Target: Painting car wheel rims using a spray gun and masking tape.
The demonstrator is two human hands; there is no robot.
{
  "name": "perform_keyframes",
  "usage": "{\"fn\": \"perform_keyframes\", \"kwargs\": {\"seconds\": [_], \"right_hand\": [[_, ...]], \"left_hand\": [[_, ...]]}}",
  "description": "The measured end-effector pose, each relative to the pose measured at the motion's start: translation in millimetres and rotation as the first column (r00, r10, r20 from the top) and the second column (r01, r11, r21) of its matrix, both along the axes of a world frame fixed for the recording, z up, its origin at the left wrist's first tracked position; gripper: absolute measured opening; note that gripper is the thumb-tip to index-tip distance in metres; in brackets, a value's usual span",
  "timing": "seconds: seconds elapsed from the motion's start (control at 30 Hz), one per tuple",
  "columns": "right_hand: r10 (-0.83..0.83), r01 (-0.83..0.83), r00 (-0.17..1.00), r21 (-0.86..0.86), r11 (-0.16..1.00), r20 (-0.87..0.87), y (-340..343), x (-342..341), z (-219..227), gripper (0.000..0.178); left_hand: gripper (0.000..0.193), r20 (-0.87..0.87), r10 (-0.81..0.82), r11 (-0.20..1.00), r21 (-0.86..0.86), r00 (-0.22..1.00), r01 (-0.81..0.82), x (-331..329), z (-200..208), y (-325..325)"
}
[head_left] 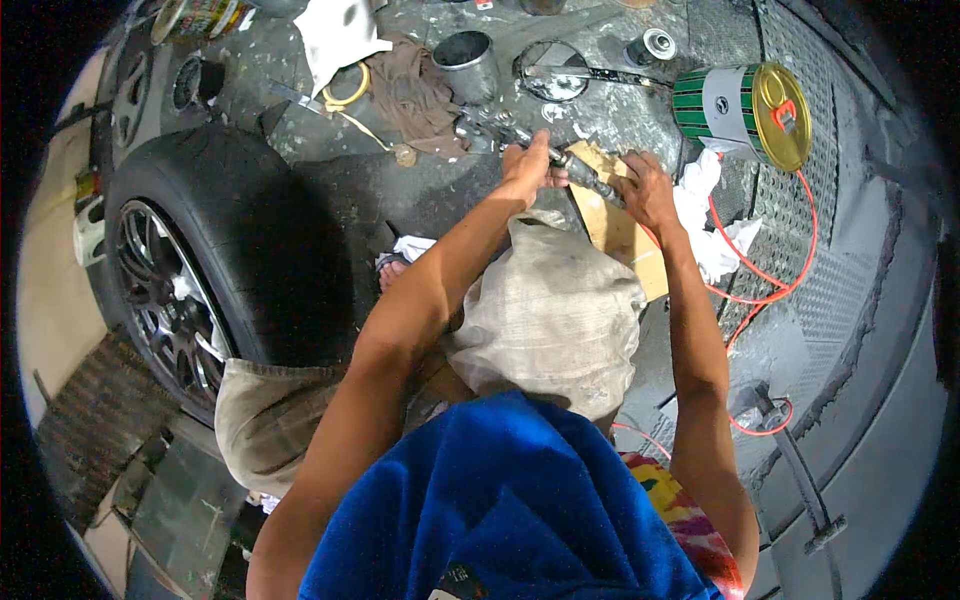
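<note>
Curled the left hand (535, 168) around a dark metallic tool (590, 180), lying slantwise above a piece of tan cardboard (615, 235) on the floor beyond the knees. Bent the fingers of the right hand (648, 190) down at the tool's right-hand end, over the cardboard; could not tell whether pinching the tool or just touching it. Had white crumpled paper (735, 238) just right of the right hand, near a looping red hose (814, 215). Saw a green tin with a gold lid (725, 110) lying on its side farther right. Noticed a grey metal cup (466, 75) and a brown cloth (412, 95) side by side beyond the left hand, and a big black tyre (245, 230) upright on the left.
</note>
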State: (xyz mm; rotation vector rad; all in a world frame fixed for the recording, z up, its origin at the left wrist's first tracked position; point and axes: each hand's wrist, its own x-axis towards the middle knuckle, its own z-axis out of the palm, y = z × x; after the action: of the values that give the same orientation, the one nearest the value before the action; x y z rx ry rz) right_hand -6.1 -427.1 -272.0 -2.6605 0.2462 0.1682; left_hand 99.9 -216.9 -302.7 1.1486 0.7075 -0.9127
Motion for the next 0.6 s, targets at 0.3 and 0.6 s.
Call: {"fn": "perform_keyframes", "kwargs": {"seconds": [0.3,0.6], "right_hand": [[0.027,-0.001,0.984,0.150,0.989,-0.174,-7.3,-71.3,73.0,0.019],[-0.135,0.140,0.985,0.035,0.990,-0.110,-40.9,-57.7,62.7,0.022]], "left_hand": [[0.048,0.226,-0.489,0.842,0.375,0.842,0.389,-41.4,-18.9,71.8],[0.054,0.324,-0.543,0.828,0.361,0.775,0.429,14.8,-6.6,76.4]]}}
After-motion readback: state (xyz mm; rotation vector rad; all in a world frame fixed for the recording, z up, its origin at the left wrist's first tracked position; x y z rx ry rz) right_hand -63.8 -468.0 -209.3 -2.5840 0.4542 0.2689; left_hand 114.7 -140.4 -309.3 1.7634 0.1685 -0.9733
